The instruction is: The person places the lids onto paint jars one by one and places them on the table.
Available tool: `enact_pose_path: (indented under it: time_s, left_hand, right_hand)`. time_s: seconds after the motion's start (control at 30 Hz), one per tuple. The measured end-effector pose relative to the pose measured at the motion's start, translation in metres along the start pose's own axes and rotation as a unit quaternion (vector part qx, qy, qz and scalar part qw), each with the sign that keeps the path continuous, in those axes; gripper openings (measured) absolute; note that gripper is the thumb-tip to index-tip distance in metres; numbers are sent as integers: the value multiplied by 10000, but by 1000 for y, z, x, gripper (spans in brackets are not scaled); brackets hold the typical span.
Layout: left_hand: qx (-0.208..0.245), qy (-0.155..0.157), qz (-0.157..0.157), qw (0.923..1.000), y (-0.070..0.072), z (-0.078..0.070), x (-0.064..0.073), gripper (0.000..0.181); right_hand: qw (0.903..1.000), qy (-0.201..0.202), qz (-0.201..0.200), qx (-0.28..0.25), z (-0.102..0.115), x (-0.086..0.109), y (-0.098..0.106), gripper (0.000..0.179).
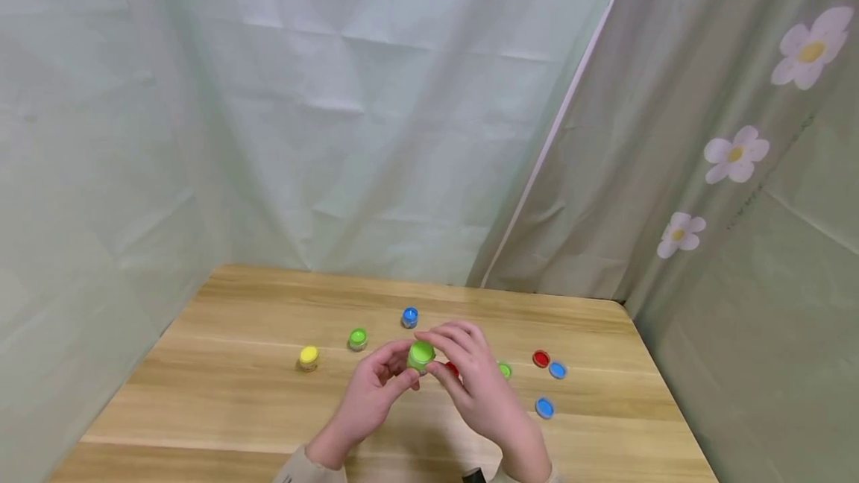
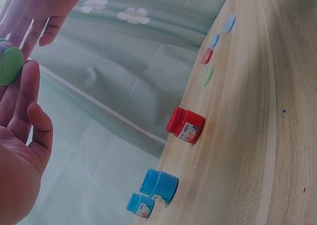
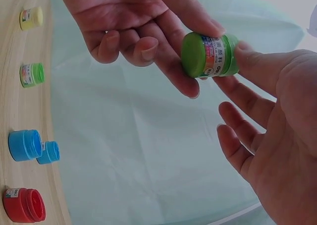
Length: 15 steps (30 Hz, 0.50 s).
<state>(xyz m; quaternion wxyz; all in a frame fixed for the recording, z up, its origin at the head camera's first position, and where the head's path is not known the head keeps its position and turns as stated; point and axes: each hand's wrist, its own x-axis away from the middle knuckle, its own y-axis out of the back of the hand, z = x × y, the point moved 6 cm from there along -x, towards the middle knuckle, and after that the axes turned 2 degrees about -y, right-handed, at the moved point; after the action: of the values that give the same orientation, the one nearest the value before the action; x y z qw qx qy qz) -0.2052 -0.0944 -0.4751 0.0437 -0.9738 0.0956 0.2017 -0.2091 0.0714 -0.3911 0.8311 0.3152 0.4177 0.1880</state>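
Above the table, my left hand (image 1: 369, 393) holds a small green paint jar (image 3: 203, 56) by its body, thumb on one side and fingers on the other. At the jar's top end, my right hand (image 1: 479, 386) pinches the green rim between thumb and fingers. In the right wrist view the jar lies sideways, its printed label showing. Only its green base end shows at the left edge of the left wrist view. Behind my right hand, a red paint jar (image 2: 186, 125) stands uncapped on the table, mostly hidden in the head view.
Beyond the hands stand blue jars (image 1: 410, 317), a second green jar (image 1: 358, 339) and a yellow jar (image 1: 309, 358). To the right lie loose lids: green (image 1: 505, 370), red (image 1: 540, 358) and two blue (image 1: 558, 370). Curtains hang behind the wooden table (image 1: 221, 393).
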Motion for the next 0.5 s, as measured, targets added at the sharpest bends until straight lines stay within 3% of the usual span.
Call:
enact_pose_path:
  time_s: [0.3, 0.5]
  left_hand:
    - [-2, 137, -56, 9999, -2, -2, 2, 37]
    - [-2, 130, -66, 9999, 0, -1, 2, 38]
  right_hand:
    - [9992, -373, 124, -18, -1, 3, -2, 39]
    - [9995, -283, 65, 85, 1, 1, -2, 39]
